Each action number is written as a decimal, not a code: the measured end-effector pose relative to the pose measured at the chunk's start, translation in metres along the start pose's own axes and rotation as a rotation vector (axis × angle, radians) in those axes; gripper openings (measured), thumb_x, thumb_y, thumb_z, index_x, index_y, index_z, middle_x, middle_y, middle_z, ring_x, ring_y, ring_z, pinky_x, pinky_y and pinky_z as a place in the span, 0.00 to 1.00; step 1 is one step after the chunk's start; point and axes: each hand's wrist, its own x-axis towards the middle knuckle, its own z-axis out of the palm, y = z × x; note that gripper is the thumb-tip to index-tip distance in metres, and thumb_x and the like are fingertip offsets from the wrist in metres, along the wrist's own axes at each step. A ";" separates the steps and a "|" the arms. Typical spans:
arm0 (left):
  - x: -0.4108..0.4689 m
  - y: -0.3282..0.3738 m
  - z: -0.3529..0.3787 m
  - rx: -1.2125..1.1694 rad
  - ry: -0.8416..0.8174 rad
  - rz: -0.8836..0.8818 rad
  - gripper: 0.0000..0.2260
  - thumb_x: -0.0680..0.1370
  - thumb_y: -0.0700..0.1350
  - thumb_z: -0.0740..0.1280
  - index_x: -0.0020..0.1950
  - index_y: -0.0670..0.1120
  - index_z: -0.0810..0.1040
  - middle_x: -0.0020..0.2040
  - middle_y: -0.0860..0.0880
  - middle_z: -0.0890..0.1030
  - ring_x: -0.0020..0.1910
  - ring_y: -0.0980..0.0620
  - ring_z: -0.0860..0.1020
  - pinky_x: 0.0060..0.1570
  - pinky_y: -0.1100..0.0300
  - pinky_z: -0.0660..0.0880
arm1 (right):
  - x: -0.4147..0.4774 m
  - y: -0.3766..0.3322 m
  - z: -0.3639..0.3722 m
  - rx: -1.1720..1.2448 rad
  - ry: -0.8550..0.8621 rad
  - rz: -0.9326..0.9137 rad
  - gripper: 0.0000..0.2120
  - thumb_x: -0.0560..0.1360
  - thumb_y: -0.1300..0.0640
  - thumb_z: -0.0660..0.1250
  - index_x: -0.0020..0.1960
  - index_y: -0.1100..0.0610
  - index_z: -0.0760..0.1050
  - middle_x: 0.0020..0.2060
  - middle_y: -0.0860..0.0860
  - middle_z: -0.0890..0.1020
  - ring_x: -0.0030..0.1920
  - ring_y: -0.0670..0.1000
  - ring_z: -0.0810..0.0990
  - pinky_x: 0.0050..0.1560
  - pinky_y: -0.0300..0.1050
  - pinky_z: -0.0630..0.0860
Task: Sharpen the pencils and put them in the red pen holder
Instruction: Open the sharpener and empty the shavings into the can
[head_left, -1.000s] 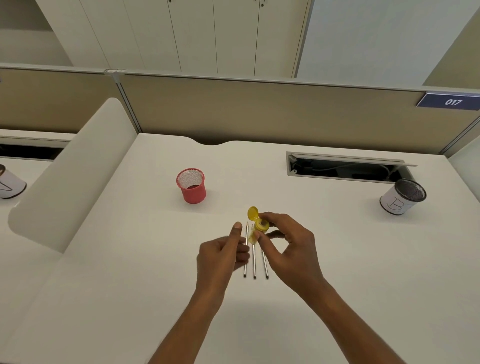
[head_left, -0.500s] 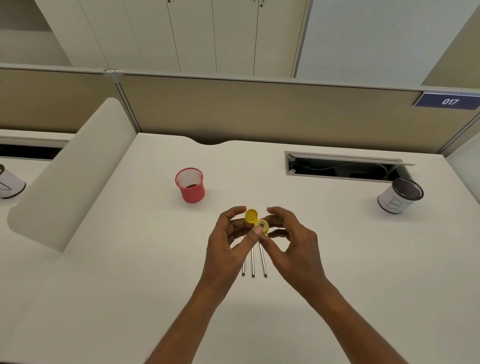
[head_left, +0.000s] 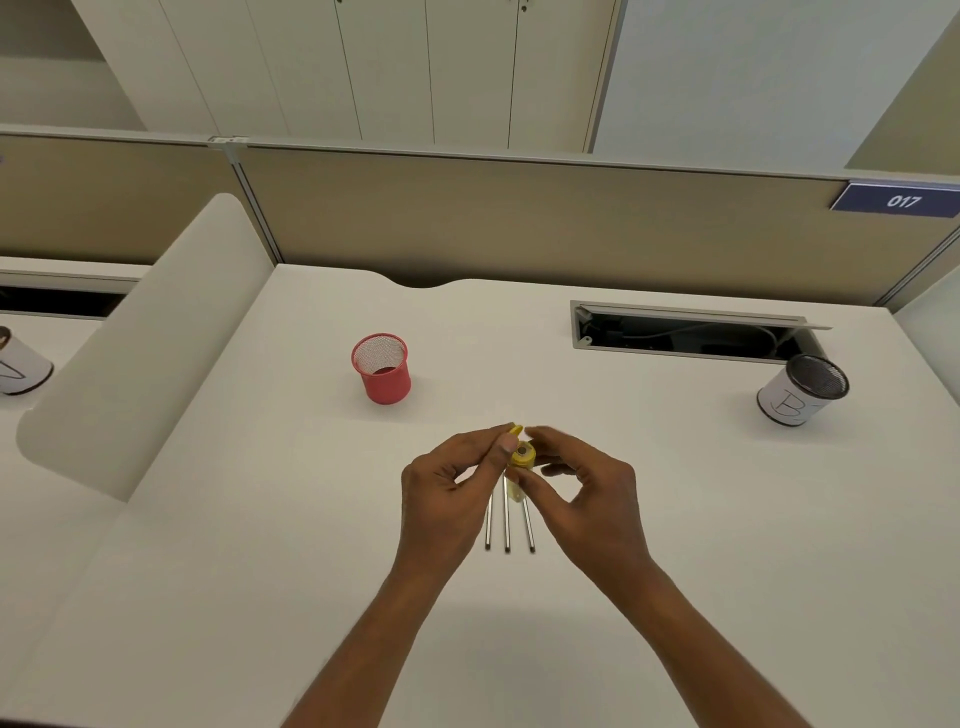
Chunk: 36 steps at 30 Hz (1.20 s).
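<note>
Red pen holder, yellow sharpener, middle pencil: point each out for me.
red pen holder (head_left: 388, 385): head view, front of its mesh wall.
yellow sharpener (head_left: 522, 457): head view, its top face by the hole.
middle pencil (head_left: 506, 525): head view, lower half of its shaft.

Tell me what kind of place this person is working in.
Most likely an open-plan office cubicle: a beige partition carrying a numbered plate reading 017, a white desk with a recessed cable slot, and tall cupboards behind.

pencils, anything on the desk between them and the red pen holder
Nothing visible does. The three pencils lie on the desk below the left hand and right hand, which hold the yellow sharpener; the red pen holder stands farther back to the left, with only bare desk between.
</note>
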 end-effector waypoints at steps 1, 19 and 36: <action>0.000 0.000 0.000 0.029 -0.009 0.028 0.09 0.80 0.43 0.74 0.58 0.52 0.89 0.53 0.57 0.89 0.57 0.54 0.86 0.59 0.61 0.80 | 0.000 -0.001 0.000 -0.014 -0.007 0.009 0.21 0.75 0.53 0.77 0.66 0.49 0.78 0.49 0.41 0.87 0.51 0.42 0.85 0.52 0.38 0.81; 0.004 0.001 0.008 -0.013 -0.027 -0.060 0.10 0.76 0.40 0.78 0.56 0.49 0.89 0.50 0.57 0.90 0.55 0.58 0.87 0.54 0.69 0.79 | 0.003 0.002 -0.002 -0.202 0.094 -0.145 0.11 0.73 0.65 0.77 0.55 0.58 0.84 0.47 0.44 0.87 0.45 0.40 0.83 0.49 0.30 0.78; 0.019 0.001 0.012 -0.295 0.031 -0.372 0.17 0.67 0.53 0.81 0.55 0.51 0.89 0.51 0.48 0.90 0.53 0.49 0.88 0.53 0.57 0.84 | 0.007 -0.001 -0.004 -0.152 -0.002 -0.026 0.20 0.75 0.50 0.76 0.64 0.51 0.75 0.54 0.42 0.84 0.52 0.40 0.83 0.52 0.30 0.77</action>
